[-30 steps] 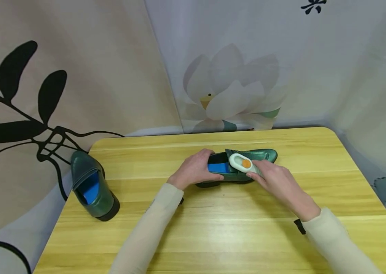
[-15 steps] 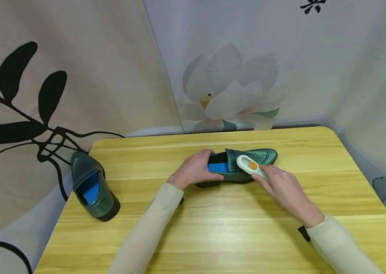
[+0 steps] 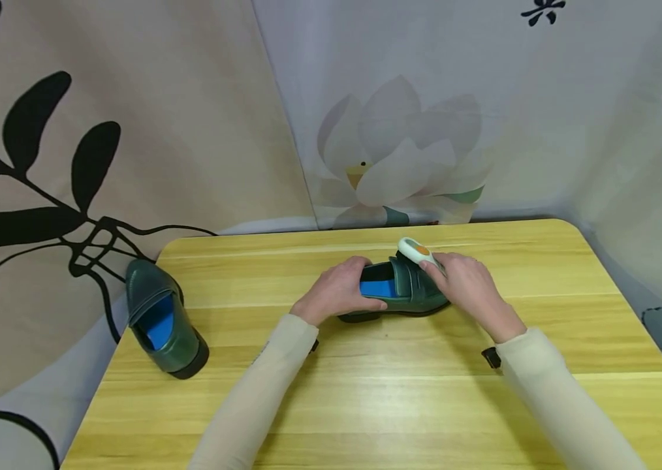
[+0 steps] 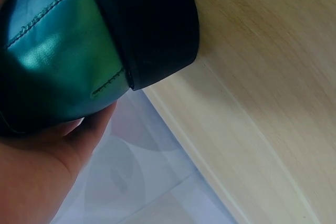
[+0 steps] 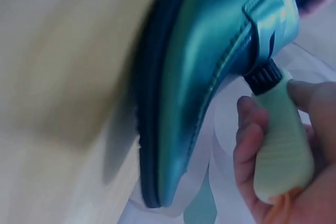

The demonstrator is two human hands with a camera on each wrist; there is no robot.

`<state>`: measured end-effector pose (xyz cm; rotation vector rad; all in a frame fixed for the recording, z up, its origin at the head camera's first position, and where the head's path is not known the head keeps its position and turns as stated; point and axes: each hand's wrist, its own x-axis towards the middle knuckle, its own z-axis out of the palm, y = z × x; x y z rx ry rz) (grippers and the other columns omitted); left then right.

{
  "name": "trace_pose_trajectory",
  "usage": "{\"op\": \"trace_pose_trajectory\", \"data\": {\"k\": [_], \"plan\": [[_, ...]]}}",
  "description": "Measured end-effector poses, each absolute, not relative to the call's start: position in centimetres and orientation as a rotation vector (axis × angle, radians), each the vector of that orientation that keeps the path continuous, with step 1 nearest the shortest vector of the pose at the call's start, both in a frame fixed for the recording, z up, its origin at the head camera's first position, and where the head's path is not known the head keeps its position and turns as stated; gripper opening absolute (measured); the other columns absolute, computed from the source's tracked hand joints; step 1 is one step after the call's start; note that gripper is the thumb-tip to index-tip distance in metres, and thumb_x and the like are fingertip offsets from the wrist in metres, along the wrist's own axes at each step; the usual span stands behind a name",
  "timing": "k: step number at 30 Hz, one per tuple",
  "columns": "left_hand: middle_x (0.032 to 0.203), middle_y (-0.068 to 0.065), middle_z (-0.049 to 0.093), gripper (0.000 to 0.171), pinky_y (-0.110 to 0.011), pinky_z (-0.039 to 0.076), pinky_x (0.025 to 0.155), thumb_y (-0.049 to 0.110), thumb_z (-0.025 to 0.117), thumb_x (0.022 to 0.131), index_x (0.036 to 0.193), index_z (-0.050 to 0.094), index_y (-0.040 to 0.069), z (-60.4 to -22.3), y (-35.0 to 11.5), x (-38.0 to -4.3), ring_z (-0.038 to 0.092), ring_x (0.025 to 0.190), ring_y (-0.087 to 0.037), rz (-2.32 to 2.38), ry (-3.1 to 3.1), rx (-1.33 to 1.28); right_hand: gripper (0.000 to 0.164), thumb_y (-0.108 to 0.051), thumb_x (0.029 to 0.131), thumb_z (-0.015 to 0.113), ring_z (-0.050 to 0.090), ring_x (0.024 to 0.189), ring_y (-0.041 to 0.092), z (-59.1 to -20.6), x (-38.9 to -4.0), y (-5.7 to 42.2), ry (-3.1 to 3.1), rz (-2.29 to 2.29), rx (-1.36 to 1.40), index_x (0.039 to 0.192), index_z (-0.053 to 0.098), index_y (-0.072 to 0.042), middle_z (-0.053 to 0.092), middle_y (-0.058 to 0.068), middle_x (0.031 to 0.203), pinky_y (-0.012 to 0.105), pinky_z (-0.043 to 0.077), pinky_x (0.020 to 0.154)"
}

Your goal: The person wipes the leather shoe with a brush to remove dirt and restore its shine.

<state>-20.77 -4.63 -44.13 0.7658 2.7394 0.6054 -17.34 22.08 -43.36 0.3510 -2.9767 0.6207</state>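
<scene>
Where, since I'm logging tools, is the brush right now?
In the head view, the brush is right of centre in the right hand, at the strap of the green shoe the left hand holds.

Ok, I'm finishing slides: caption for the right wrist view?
Right hand gripping a brush, dark bristles at the strap of a green shoe.

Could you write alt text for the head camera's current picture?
A person's right-hand fingers hold a white brush against a green shoe, while left-hand fingers grip its heel end on a wooden table. A similar shoe stands at the table's left edge.
</scene>
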Motion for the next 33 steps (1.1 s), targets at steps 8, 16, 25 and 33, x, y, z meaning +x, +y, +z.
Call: {"op": "trace_pose_trajectory", "data": {"k": [8,16,25,33], "plan": [[0.150,-0.010,0.054,0.097,-0.045,0.050,0.105,0.065,0.081,0.079,0.150,0.049,0.007,-44.1,-4.6,-20.7,0.060,0.124,-0.026,0.581,2.747,0.771,0.044,-0.032,0.101,0.070,0.068,0.081,0.028,-44.9,-11.5,24.1,-2.868,0.643,0.452,0.124,0.069,0.005,0.074,0.016,0.105,0.048,0.056,0.069],[0.149,-0.011,0.055,0.097,-0.044,0.050,0.104,0.064,0.082,0.079,0.149,0.050,0.006,-44.0,-4.5,-20.7,0.060,0.124,-0.026,0.572,2.757,0.773,0.044,-0.032,0.100,0.070,0.071,0.086,0.032,-45.4,-11.2,24.2,-2.813,0.670,0.462,0.125,0.070,0.004,0.074,0.017,0.106,0.051,0.057,0.072],[0.147,-0.010,0.056,0.096,-0.042,0.053,0.100,0.064,0.081,0.079,0.149,0.050,0.006,-44.0,-4.5,-20.7,0.062,0.114,-0.023,0.597,2.741,0.768,0.049,-0.037,0.107,0.058,0.056,0.065,0.025,-43.5,-16.9,22.7,-2.937,0.754,0.357,0.132,0.067,0.004,0.067,0.012,0.082,0.041,0.045,0.059],[0.148,-0.010,0.056,0.097,-0.043,0.052,0.101,0.063,0.082,0.079,0.150,0.050,0.006,-44.0,-4.4,-20.7,0.062,0.117,-0.024,0.601,2.741,0.757,0.056,-0.043,0.108,0.053,0.051,0.067,0.025,-43.2,-18.2,22.5,-2.987,0.907,0.275,0.136,0.063,0.004,0.064,0.012,0.083,0.038,0.040,0.061]]}}
